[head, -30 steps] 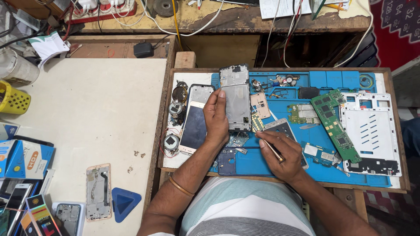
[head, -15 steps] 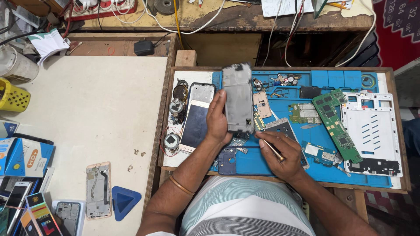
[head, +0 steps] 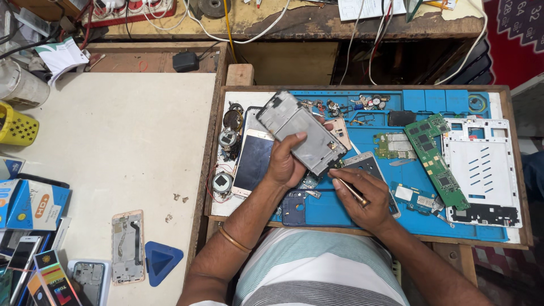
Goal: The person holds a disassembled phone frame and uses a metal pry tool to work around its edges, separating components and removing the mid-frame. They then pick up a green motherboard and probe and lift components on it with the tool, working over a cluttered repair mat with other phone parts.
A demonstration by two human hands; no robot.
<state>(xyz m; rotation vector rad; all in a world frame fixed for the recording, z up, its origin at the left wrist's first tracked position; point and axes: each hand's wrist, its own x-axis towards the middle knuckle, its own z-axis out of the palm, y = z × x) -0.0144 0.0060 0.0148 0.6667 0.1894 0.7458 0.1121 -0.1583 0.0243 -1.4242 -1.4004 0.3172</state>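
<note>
Your left hand (head: 288, 164) grips the grey phone frame (head: 300, 131), fingers clamped on its lower edge, thumb on top. Frame is tilted, long axis running 10 to 4 o'clock, lifted over the blue mat (head: 362, 212), approx centre-left of the tray. Your right hand (head: 362, 195) sits at 4 o'clock from the frame, fingers pinched together on a thin brass-coloured tool (head: 348, 190); tool tip points toward 10 o'clock, at the frame's lower corner; contact can't be told.

Under your left hand, at 8 o'clock: a phone (head: 253, 161) w/ dark screen, lying flat. Green circuit board (head: 436, 161) at 3 o'clock from your right hand, well apart. White back plate (head: 481, 170) beyond it, right end of tray. Dark blue cover (head: 294, 207) near your left wrist. Blue triangular pick (head: 161, 260) on the white table (head: 113, 130), at 8 o'clock, well apart from the tray.
</note>
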